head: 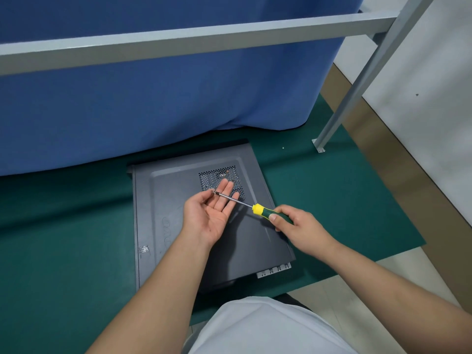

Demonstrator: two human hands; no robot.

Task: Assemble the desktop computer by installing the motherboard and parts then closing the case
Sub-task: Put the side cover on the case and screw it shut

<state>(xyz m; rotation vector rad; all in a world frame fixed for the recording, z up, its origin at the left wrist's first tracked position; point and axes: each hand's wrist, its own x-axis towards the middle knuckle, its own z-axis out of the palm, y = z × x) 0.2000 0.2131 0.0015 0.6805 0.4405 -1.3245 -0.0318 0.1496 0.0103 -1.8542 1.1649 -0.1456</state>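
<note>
Head view: computer case (178,226) lies flat on the green table (63,226), side panel on, vent grille (219,180) at the far end. Right hand (298,226) has its fingers wrapped around the green-and-yellow screwdriver (258,209) handle. Left hand (209,213) is palm up with fingers spread and nothing gripped; the shaft crosses above them, tip at the fingertips near the thumb. Something small sits at the tip, possibly a screw; too small to tell. Judging by the closed panel, this is the closing stage: fixing the panel. Next move needs the tip carried to a panel screw hole, likely at the near-right edge by the rear bracket (274,270), kept level so nothing drops.
</note>
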